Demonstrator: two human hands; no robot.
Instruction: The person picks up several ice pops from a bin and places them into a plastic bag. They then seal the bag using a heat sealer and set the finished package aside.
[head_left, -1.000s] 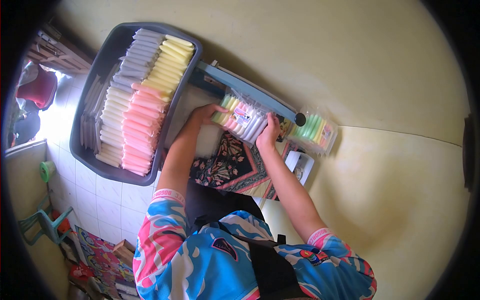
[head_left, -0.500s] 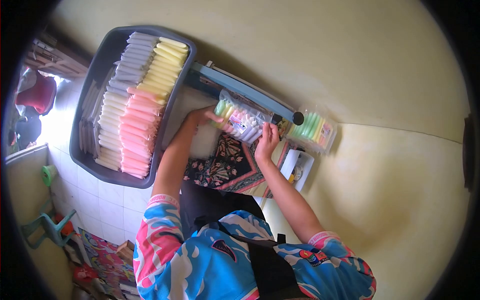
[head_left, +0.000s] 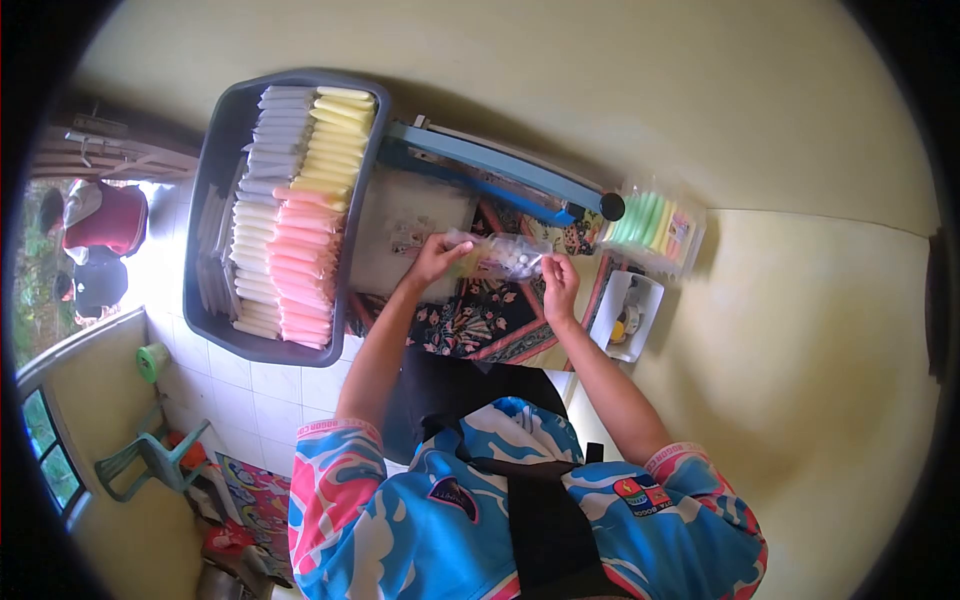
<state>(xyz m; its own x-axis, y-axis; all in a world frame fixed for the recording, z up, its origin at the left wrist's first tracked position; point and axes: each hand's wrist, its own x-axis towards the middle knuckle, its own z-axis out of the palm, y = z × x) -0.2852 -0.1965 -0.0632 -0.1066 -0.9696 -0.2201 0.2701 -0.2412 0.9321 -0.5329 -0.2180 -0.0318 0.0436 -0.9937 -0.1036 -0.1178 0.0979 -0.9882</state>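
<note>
Between my two hands is a clear plastic bag (head_left: 507, 257) of pastel-coloured sticks, seen nearly edge-on above the cloth. My left hand (head_left: 440, 258) pinches its left end, and my right hand (head_left: 560, 283) pinches the right end. Just beyond the bag lies a long blue bar-shaped device (head_left: 500, 165), resembling a bag sealer, with a black round end at its right. Flat clear plastic bags (head_left: 400, 225) rest to the left, near my left hand. To the right of the device stands another filled bag (head_left: 650, 228) with green and yellow sticks.
At left a large grey tub (head_left: 205, 290) holds rows of grey, yellow, white and pink sticks. A white tray (head_left: 640, 335) with a tape roll is at right by the wall. Patterned cloth (head_left: 470, 320) covers the work surface. A green chair (head_left: 150, 465) stands on the tiled floor.
The bag has tipped from showing its printed front to nearly edge-on, held at both ends. My left hand now pinches its end. The whole view has shifted slightly.
</note>
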